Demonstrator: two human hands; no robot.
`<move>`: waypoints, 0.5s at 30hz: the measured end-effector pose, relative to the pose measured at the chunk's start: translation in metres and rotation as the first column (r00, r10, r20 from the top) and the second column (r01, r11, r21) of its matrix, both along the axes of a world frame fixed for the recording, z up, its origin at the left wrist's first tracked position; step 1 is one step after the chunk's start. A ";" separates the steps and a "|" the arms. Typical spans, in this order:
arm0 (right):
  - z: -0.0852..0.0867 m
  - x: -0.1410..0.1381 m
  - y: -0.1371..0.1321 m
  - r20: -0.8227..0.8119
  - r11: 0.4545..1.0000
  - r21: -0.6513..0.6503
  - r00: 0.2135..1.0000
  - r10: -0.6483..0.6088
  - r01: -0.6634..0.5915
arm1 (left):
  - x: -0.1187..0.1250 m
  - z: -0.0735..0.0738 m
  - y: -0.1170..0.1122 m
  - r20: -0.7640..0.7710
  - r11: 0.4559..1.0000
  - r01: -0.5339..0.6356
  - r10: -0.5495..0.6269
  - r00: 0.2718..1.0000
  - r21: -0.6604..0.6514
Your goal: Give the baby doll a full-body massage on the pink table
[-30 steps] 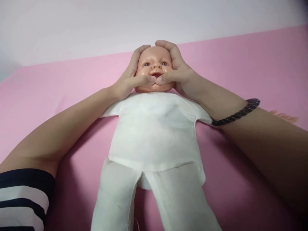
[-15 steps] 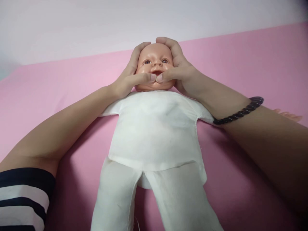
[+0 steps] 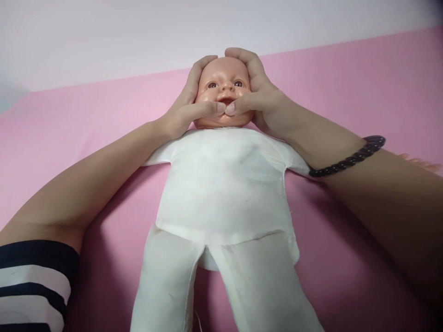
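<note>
A baby doll with a white cloth body [image 3: 223, 189] lies on its back on a pink sheet [image 3: 346, 83], its plastic head [image 3: 224, 94] at the far end. My left hand [image 3: 188, 108] cups the left side of the head, fingers curled over the crown, thumb pressed below the mouth. My right hand [image 3: 258, 99] cups the other side the same way. The two thumbs almost meet under the doll's lower lip. A dark bead bracelet [image 3: 348, 159] sits on my right wrist.
The doll's bare plastic hand [image 3: 420, 162] pokes out behind my right forearm. A pale wall [image 3: 138, 32] rises behind the pink sheet. My left sleeve [image 3: 31, 286] is striped dark and white.
Both thumbs have slid slightly along the doll's chin below the mouth. The head and hands sit a little higher in view; the grip on the head is the same.
</note>
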State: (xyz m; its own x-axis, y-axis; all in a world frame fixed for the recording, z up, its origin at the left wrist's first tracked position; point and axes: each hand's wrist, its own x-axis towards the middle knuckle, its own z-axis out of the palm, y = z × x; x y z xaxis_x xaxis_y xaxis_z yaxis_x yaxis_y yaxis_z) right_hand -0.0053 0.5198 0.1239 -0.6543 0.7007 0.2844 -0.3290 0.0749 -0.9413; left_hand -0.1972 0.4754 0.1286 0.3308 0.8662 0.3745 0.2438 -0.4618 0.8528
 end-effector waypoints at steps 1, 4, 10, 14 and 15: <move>0.000 0.000 0.000 0.001 1.000 0.005 1.000 -0.005 0.005 | 0.000 -0.001 0.001 -0.011 1.000 0.004 -0.004 1.000 0.006; 0.001 -0.001 0.000 -0.012 1.000 -0.004 1.000 0.009 -0.009 | -0.002 -0.003 0.004 0.023 0.999 0.028 -0.029 0.999 0.022; 0.004 -0.001 -0.004 -0.034 0.999 -0.033 0.999 0.023 -0.024 | -0.008 -0.007 0.011 0.039 0.995 0.093 -0.094 0.995 0.028; 0.006 -0.001 -0.006 -0.028 0.998 -0.053 0.999 0.027 -0.029 | -0.005 -0.004 0.005 0.036 0.998 0.067 -0.068 0.997 0.020; 0.007 -0.001 -0.007 -0.030 0.998 -0.053 0.999 0.027 -0.029 | -0.004 -0.003 0.003 0.043 0.999 0.050 -0.051 0.998 0.010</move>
State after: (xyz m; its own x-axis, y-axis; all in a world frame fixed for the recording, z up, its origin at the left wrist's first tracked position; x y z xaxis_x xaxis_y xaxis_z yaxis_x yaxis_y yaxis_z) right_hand -0.0063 0.5132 0.1308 -0.6659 0.6969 0.2662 -0.3578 0.0148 -0.9337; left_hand -0.2013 0.4784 0.1258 0.3574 0.8453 0.3971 0.1832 -0.4804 0.8577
